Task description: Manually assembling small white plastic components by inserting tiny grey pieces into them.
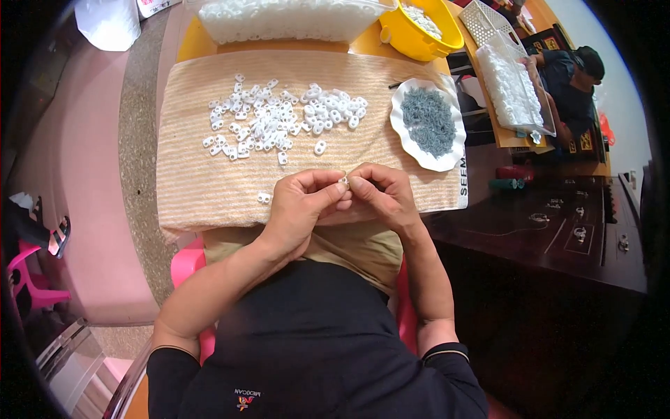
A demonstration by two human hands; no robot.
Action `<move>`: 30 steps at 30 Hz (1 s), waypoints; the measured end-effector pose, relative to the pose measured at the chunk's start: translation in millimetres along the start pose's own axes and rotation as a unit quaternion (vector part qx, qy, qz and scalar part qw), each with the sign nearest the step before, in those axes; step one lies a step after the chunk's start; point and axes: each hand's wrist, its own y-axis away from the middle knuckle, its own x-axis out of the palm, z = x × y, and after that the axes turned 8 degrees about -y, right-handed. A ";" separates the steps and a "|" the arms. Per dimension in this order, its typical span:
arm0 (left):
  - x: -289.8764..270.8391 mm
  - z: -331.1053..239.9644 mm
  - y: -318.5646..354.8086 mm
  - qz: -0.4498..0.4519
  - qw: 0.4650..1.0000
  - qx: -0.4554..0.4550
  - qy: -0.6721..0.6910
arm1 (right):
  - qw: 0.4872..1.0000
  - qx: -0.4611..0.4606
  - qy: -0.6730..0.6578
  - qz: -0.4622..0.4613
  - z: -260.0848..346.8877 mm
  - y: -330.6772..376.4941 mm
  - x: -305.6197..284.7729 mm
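Both hands meet near the front edge of a striped tan towel. Between the fingertips of my left hand [301, 201] and my right hand [385, 197] is a small white plastic piece [344, 180], mostly covered by the fingers. Each hand is closed in a pinch on it. A few like pieces [263, 198] lie just left of my left hand. Farther off, a loose pile of white two-holed plastic pieces [269, 122] spreads over the towel [188, 167], with a denser heap [331, 108] to its right. One piece [319, 147] lies apart, nearer my hands.
A white scalloped dish [398, 126] of small grey parts stands at right. At the back are a clear bin [286, 31] of white pieces and a yellow basin [419, 47]. Another person [572, 87] sits at far right beside another clear bin [513, 91]. Pink chair [187, 258] under me.
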 end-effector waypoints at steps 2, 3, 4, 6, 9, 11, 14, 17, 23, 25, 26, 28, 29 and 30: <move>-0.8 -0.9 -0.7 0.003 1.000 -0.003 0.008 | 1.000 0.008 -0.008 0.003 -3.9 -1.6 -5.3; -1.2 -1.5 -1.4 0.000 1.000 -0.010 0.010 | 1.000 -0.005 -0.005 0.014 -8.1 -3.4 -8.9; -1.5 -2.1 -1.8 -0.003 1.000 -0.016 0.012 | 1.000 -0.017 -0.002 0.025 -10.5 -4.0 -11.2; -2.2 -4.3 -1.4 -0.002 1.000 -0.016 0.020 | 0.999 -0.010 -0.011 0.028 -10.6 -3.9 -11.4; -3.0 -5.4 -0.9 -0.004 0.999 -0.018 0.034 | 0.999 0.005 -0.021 0.026 -12.2 -5.5 -12.7; -3.1 -6.1 -0.7 -0.006 0.999 -0.021 0.040 | 0.999 0.013 -0.021 0.020 -11.4 -5.6 -13.9; -2.7 -6.9 -0.8 -0.003 0.999 -0.019 0.032 | 0.999 0.036 -0.008 -0.018 -6.2 -6.2 -13.4; -3.2 -5.8 -0.6 -0.013 0.999 -0.024 0.035 | 0.998 0.004 0.050 -0.042 -1.2 -13.0 -12.0; -0.8 -6.6 -0.2 -0.021 0.999 -0.033 0.034 | 0.930 -0.141 0.318 -0.114 0.1 -33.3 -15.5; 0.0 -6.9 0.1 -0.027 0.999 -0.028 0.034 | 0.873 -0.214 0.424 -0.112 5.0 -41.3 -15.9; -0.4 -6.6 -0.2 -0.026 0.999 -0.027 0.034 | 0.873 -0.215 0.424 -0.112 6.2 -44.6 -15.2; -2.2 -4.7 -0.5 -0.025 0.999 -0.030 0.035 | 0.840 -0.222 0.480 -0.124 6.7 -50.9 -11.9; -2.5 -4.7 -0.1 -0.025 0.999 -0.029 0.035 | 0.840 -0.224 0.479 -0.123 5.7 -54.2 -10.5; -2.4 -4.8 -0.1 -0.022 0.999 -0.026 0.033 | 0.831 -0.210 0.499 -0.129 4.6 -56.8 -9.6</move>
